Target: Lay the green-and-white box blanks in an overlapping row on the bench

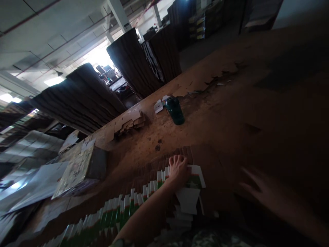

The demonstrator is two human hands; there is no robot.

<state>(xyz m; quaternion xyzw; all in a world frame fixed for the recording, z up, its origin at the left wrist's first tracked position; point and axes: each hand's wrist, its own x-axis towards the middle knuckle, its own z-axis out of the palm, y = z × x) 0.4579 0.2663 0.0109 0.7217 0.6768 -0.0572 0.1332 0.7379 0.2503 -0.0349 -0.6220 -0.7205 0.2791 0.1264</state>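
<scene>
Head view: left hand [178, 168] curled over end carton [194, 181] (grip hidden, can't tell), on table [218, 127] by carton row [125, 207]; right hand [267, 193] apart, fingers spread. Press lightly, avoid row slip.

The left hand [178, 170] touches green-and-white cartons [125, 208]; the right hand [266, 192] hovers apart.

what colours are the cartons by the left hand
The cartons are green, white and orange; head view.

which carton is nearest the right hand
The rightmost carton, between the left hand and the right hand: its face shows broadly, while the other cartons show mostly narrow, overlapping strips.
</scene>
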